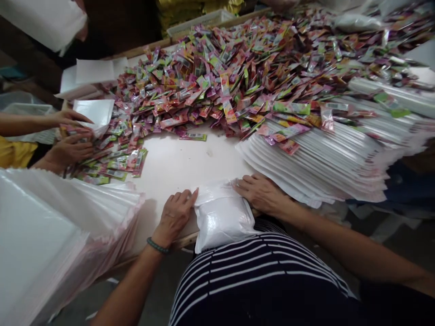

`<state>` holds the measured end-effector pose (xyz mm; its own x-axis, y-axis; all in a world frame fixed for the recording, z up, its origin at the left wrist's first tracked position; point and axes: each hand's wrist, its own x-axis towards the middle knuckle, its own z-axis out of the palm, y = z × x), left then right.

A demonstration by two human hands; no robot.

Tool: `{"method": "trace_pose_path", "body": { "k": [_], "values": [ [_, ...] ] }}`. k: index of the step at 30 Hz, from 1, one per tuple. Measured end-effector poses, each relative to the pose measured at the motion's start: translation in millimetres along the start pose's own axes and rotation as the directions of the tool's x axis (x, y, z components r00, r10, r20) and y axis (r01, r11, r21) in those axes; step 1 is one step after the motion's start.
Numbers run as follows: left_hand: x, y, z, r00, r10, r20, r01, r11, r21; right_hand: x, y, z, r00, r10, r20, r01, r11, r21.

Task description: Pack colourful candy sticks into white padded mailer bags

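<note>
A bulging white plastic pouch (224,219) lies at the table's front edge, against the striped shirt. Its upper part is folded over into a flat band. My left hand (175,213), with a dark bead bracelet at the wrist, pinches the left end of that band. On the opposite end, my right hand (258,192) is closed with its fingers curled at the fold. Both thumbs are partly hidden. Whatever fills the pouch cannot be seen. Beyond it, a single small packet (193,136) lies on the white tabletop (183,158).
A large heap of colourful small packets (217,81) covers the table's far side. Stacks of flat white pouches stand at right (326,158) and front left (68,217). At left, another person's hands (73,145) hold packets beside an open white pouch (95,113).
</note>
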<state>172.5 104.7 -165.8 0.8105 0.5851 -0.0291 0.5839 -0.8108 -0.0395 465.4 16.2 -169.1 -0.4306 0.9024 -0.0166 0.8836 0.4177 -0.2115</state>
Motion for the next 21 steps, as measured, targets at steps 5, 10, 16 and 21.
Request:
{"method": "trace_pose_path", "body": {
  "k": [5,10,16,21],
  "values": [
    [-9.8,10.9,-12.8,0.974,-0.223,0.041,0.227,0.948,-0.224,-12.4,3.2,-11.7,1.000,0.027,-0.007,-0.027,1.000,0.009],
    [-2.6,20.3,-18.3,0.641,-0.607,0.469,0.661,0.127,-0.739,-5.5,-14.1,-5.6,0.968,0.150,-0.201,-0.077,0.941,0.329],
    [15.5,30.4,-3.7,0.609,-0.328,0.722,0.568,-0.455,-0.686,1.2,-23.9,20.7,0.999,-0.043,0.033,0.018,0.838,0.545],
    [9.8,30.8,-18.1,0.671,-0.463,0.579,0.451,-0.366,-0.814,13.7,-16.7,6.0,0.985,0.114,-0.130,-0.029,0.849,0.528]
  ]
}}
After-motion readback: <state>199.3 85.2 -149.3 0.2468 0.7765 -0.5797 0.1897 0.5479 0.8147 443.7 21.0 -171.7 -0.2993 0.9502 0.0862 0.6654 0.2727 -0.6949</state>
